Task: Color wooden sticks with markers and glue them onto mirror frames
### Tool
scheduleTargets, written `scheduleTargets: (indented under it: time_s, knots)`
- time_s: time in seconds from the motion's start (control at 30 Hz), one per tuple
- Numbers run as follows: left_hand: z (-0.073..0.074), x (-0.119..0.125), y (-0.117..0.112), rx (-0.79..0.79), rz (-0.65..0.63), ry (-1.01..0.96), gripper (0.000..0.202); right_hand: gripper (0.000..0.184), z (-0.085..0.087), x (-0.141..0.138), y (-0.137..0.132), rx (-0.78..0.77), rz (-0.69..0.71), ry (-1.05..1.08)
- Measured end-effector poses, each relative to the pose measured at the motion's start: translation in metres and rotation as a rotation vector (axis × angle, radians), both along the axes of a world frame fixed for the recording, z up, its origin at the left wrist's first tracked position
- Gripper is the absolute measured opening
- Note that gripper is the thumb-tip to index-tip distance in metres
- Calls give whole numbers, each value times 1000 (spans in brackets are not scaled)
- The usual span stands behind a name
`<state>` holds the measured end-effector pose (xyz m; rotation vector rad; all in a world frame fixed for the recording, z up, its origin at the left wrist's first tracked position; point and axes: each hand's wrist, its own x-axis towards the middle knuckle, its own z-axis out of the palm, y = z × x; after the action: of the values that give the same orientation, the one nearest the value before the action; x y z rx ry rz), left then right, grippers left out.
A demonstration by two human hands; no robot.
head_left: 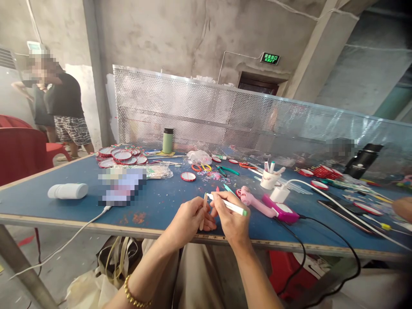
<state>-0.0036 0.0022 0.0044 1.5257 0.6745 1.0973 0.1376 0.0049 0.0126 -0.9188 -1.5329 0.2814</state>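
Note:
Near the table's front edge, my left hand [189, 215] is closed around a flat wooden stick [202, 219], held nearly upright. My right hand [234, 222] grips a white marker pen [232, 207] with a green end. The pen's tip points left, at the top of the stick; whether it touches cannot be made out. Just beyond my hands lie a red pen [217, 189] and a teal pen [229, 190]. A small round red-rimmed disc [188, 177] rests farther back, beside a scatter of small colourful pieces [210, 175].
A pink handheld device [257, 204] and purple power strip [283, 210] sit to the right, by a cup of pens [269, 179]. Pliers [229, 171] lie behind. Left are a white bottle [67, 191], a cabled phone [124, 186] and stacked red-rimmed discs [122, 156]. Another person's hand [402, 209] shows far right.

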Motion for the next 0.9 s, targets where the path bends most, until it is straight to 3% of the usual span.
scheduleTargets:
  time_s: [0.9]
  knots:
    - [0, 0, 0, -5, 9, -8, 31, 21, -1, 0, 0, 1, -8, -2]
